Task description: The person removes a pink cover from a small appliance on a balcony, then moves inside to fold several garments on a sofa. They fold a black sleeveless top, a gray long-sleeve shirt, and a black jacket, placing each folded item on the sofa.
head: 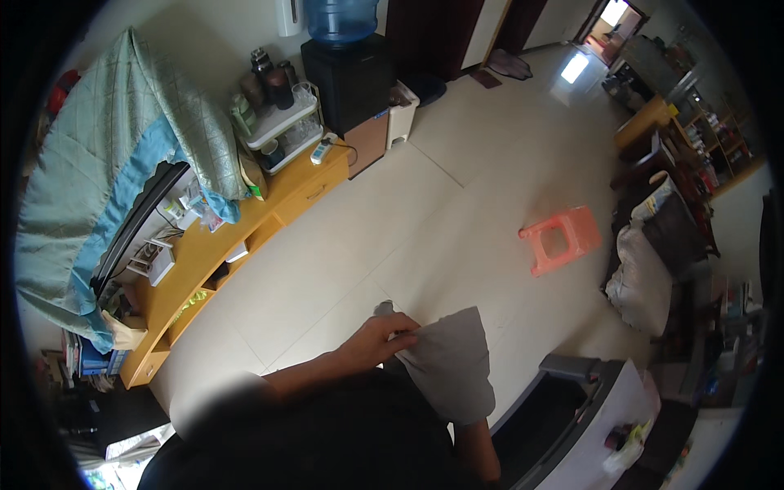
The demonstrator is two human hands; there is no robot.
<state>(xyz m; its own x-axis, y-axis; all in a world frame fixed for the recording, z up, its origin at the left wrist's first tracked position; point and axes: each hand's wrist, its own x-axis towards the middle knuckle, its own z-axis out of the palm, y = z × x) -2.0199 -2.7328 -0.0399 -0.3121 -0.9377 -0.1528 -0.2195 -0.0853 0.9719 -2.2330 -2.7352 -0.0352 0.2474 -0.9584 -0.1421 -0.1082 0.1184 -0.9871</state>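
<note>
My left hand point(383, 337) reaches in from the left, in front of my dark shirt. Its thumb and fingers pinch the upper left edge of a grey cloth point(450, 361), and a small bit of grey stuff pokes out beyond the knuckles. The cloth hangs spread out over the tiled floor. At its lower right corner my right forearm point(476, 450) shows, while the right hand is covered by the cloth, so its grip is hidden. A pinkish-orange plastic stool point(585, 229) lies tipped over on the floor, ahead and to the right.
Along the left runs a wooden TV cabinet point(263, 236) with a cloth-draped television point(141, 177) and a cup rack point(285, 125). A water dispenser point(349, 79) and a bin point(401, 113) stand beyond it. To the right are a cushion point(640, 278) and a treadmill-like grey frame point(569, 367).
</note>
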